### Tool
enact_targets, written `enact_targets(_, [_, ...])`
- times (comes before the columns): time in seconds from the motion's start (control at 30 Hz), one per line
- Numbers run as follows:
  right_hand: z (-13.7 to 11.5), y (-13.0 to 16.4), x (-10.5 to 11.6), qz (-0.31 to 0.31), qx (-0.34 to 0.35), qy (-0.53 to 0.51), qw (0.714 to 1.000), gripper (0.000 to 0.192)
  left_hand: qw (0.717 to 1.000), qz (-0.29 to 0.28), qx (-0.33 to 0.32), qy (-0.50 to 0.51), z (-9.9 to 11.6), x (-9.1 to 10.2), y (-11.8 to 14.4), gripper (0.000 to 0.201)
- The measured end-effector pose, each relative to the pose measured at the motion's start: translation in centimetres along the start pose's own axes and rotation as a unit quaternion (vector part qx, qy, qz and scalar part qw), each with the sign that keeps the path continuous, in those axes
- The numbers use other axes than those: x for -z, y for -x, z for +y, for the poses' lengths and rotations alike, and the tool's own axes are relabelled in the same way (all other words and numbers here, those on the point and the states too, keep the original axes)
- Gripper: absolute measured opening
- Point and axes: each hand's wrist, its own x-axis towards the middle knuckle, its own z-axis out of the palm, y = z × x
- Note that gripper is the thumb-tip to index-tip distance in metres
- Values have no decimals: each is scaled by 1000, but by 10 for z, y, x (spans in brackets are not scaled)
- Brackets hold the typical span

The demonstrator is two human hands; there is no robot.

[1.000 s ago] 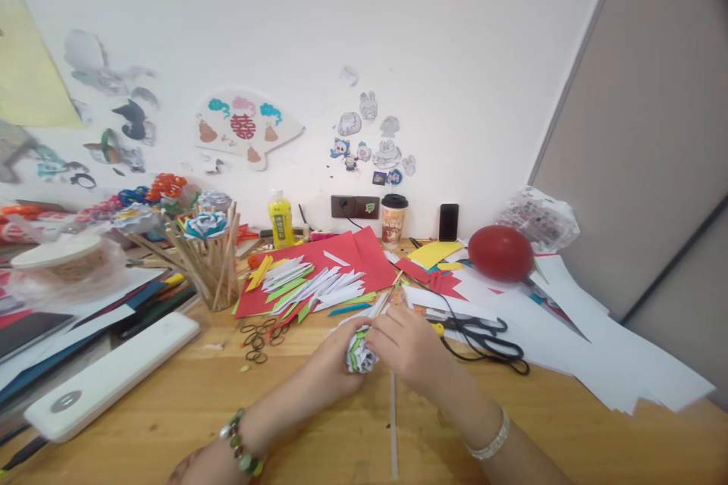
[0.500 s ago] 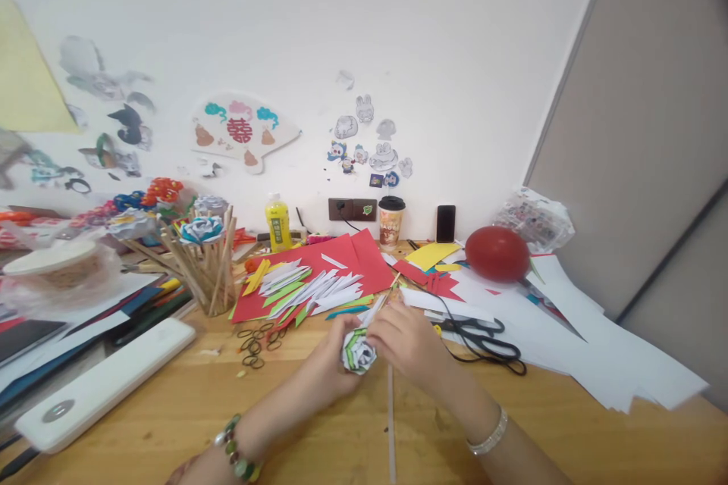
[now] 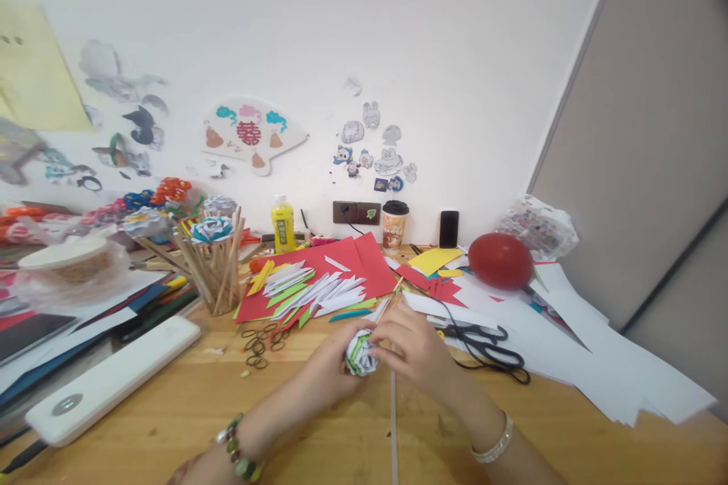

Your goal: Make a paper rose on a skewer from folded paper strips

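Cluttered wooden desk (image 3: 142, 424) against white wall. Both hands, left hand (image 3: 333, 364) and right hand (image 3: 415, 348), clamped together round one paper flower (image 3: 361, 355); one scissors (image 3: 483, 341) just right, one cup (image 3: 393, 226) beyond.

I see left hand (image 3: 333, 360) and right hand (image 3: 414, 348) pinching a white-green paper flower (image 3: 360, 355) over the wooden table (image 3: 171, 417); scissors (image 3: 483, 341) just right.

White-and-green paper flower (image 3: 361, 355), black scissors (image 3: 489, 345), red balloon (image 3: 500, 261).
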Motion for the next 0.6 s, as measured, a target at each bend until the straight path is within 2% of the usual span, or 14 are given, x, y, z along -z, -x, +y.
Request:
enact_targets(0.17, [-6,-1,-1,-29,-48,-40,998,17,999,-33,-8,-24,3,-1,0,48])
enact_targets(0.27, [-7,-1,-2,-32,-67,-19,997,16,999,-43,-5,-31,4,-1,0,44])
enact_targets(0.37, [-5,-1,-5,-4,13,84,996,19,999,-28,-3,-37,4,-1,0,43])
enact_targets(0.47, [-3,1,-8,13,92,223,970,20,999,-16,5,-43,3,-2,0,49])
enact_targets(0.6, [-4,5,-9,10,111,298,948,20,999,-6,8,-51,0,-3,0,49])
